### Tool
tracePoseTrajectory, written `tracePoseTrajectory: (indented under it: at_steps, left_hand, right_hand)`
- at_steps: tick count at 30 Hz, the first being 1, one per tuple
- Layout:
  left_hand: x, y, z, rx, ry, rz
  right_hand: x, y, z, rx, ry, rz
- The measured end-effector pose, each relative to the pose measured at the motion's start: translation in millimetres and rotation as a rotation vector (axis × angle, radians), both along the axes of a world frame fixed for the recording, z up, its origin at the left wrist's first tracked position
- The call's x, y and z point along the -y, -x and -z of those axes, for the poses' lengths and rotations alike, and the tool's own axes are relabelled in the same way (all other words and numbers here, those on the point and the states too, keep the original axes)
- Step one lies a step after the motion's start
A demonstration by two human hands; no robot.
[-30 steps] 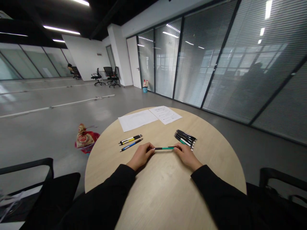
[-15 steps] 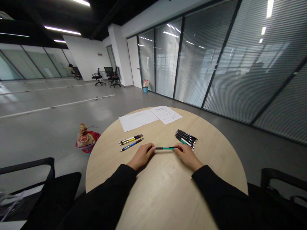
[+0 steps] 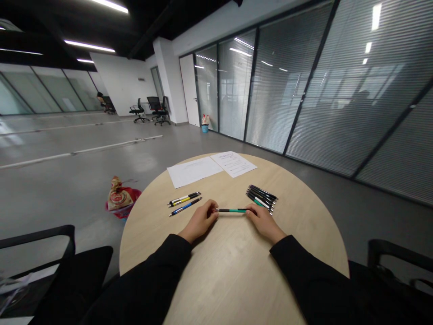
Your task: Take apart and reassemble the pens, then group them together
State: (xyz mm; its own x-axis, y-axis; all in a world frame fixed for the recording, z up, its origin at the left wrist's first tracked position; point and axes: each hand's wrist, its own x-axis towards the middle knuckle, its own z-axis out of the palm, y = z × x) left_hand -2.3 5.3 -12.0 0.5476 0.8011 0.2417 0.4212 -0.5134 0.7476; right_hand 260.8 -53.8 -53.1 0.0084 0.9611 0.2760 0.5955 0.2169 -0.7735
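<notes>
A green pen (image 3: 233, 211) with a black grip lies level between my hands, just above or on the tabletop. My right hand (image 3: 262, 219) pinches its clip end, where the fingers hide the end of the barrel. At the opposite end, the curled fingers of my left hand (image 3: 202, 219) close on the silver tip, which partly shows at the fingertips. Left of my left hand lie a blue pen (image 3: 185, 206), a yellow pen (image 3: 184, 199) and a white pen (image 3: 179, 199). Beyond my right hand is a row of several mostly black pens (image 3: 262, 195).
Two paper sheets, one nearly blank (image 3: 194, 171) and one with writing (image 3: 234, 164), lie at the far side of the round table (image 3: 230, 280). Black chairs (image 3: 72, 271) flank it. A bin with a paper bag (image 3: 120, 198) stands on the floor at left.
My left fingers have shifted slightly left along the pen, so some of its silver tip now shows. My right hand keeps its grip, nearly still. The view has tilted a little.
</notes>
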Motion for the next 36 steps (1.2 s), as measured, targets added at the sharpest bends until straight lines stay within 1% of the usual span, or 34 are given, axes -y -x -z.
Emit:
tracePoseTrajectory:
  at_steps: [11,17,23,27,30,36]
  left_hand:
    - [1.7,-0.2,-3.1,-0.029,-0.016,-0.040]
    - [0.5,-0.2,-3.9,-0.046,-0.015,-0.023]
    - [0.8,-1.1,-4.3,-0.055,-0.001,-0.003]
    - [2.6,-1.4,-3.4,-0.026,0.002,-0.020]
    - [2.9,-1.2,-3.4,-0.004,0.003,-0.007]
    - [1.9,-0.7,-5.2,-0.038,-0.013,0.010]
  right_hand:
    - [1.7,2.2,-1.1,0.011,0.010,-0.007]
    - [1.7,0.9,-3.1,0.008,0.006,-0.013]
    - [0.5,-0.9,-0.9,0.011,-0.004,-0.026]
    - [0.1,-1.3,0.1,0.028,-0.006,-0.034]
    - [-0.2,-1.3,0.6,0.038,-0.009,-0.027]
    - [-0.7,-1.7,1.7,0.026,-0.008,-0.025]
